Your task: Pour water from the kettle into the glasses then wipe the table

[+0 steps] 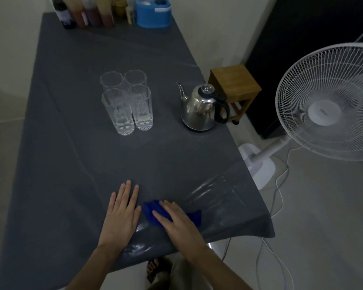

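Observation:
Several tall clear glasses stand grouped in the middle of the table, which is covered with a dark grey cloth. A steel kettle with a black handle stands to their right, near the table's right edge. A blue cloth lies near the front edge, and my right hand presses flat on top of it. My left hand rests flat on the table just left of the cloth, fingers apart. A wet sheen shows on the table to the right of the cloth.
Bottles and a blue container line the far end of the table. A wooden stool stands beyond the right edge. A white standing fan and its cables occupy the floor on the right.

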